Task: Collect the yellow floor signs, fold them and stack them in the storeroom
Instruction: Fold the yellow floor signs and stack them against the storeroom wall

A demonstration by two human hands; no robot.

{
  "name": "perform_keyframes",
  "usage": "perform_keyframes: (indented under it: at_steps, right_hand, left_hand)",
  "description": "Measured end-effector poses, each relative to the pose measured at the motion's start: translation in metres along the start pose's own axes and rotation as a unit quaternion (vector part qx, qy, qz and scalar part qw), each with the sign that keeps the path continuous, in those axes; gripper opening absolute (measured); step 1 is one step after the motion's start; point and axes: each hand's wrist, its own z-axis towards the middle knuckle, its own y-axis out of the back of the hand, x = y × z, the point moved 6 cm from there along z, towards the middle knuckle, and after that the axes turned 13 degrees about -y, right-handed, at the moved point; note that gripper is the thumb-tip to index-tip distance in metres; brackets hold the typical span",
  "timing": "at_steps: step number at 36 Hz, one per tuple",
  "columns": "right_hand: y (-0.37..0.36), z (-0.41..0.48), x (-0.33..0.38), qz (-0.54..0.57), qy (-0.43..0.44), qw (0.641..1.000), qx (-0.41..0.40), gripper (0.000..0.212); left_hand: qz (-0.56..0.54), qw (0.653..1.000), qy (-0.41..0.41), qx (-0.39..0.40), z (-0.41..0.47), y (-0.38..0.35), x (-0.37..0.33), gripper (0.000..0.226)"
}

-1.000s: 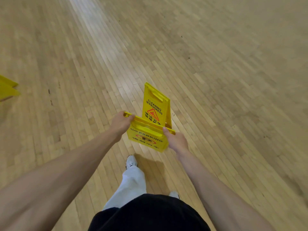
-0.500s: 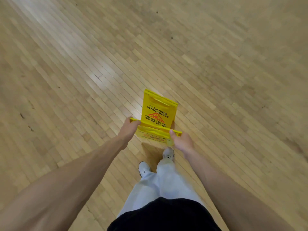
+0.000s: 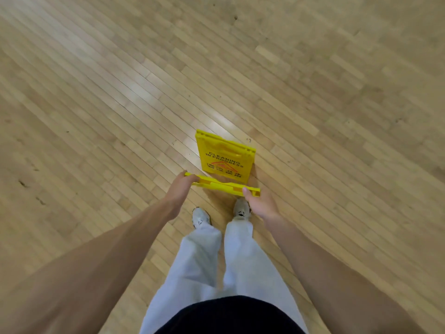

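Both hands, left hand (image 3: 181, 186) and right hand (image 3: 258, 201), stayed clamped on the yellow floor sign (image 3: 222, 160), whose near panel had swung edge-on since before.

**A sports-hall floor, by the look of it**

Underfoot runs a wide wooden strip floor (image 3: 289, 80), pale narrow boards laid in staggered rows, varnished and catching a bright sheen, nothing standing on it but a yellow floor sign (image 3: 222, 157) reading "CLEANING IN PROGRESS": a gym or public hall, not a home.

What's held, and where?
Yellow sign: left hand and right hand grip opposite ends of its near panel's edge.
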Motion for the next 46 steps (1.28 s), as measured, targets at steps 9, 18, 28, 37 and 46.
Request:
perform_keyframes:
  at_steps: [9, 18, 28, 37, 46]
  right_hand:
    - [-0.023, 0.050, 0.016, 0.024, -0.053, 0.998, -0.010, 0.027]
    - [-0.019, 0.081, 0.037, 0.057, -0.065, 0.996, -0.026, 0.036]
    - [-0.004, 0.103, 0.075, 0.106, -0.066, 0.992, -0.031, 0.082]
    - [-0.002, 0.119, 0.076, 0.101, -0.043, 0.992, -0.069, 0.074]
    - [-0.023, 0.111, 0.041, 0.162, -0.031, 0.981, -0.101, 0.072]
  left_hand:
    - [0.006, 0.999, 0.004, 0.036, 0.061, 0.001, 0.016, 0.070]
    - [0.027, 0.998, -0.012, 0.048, 0.112, -0.005, 0.012, 0.063]
    - [0.051, 0.998, -0.038, 0.003, 0.152, -0.017, -0.021, 0.058]
    - [0.094, 0.995, -0.024, -0.033, 0.189, -0.020, -0.029, 0.061]
    - [0.021, 0.999, -0.018, -0.025, 0.165, -0.012, 0.004, 0.057]
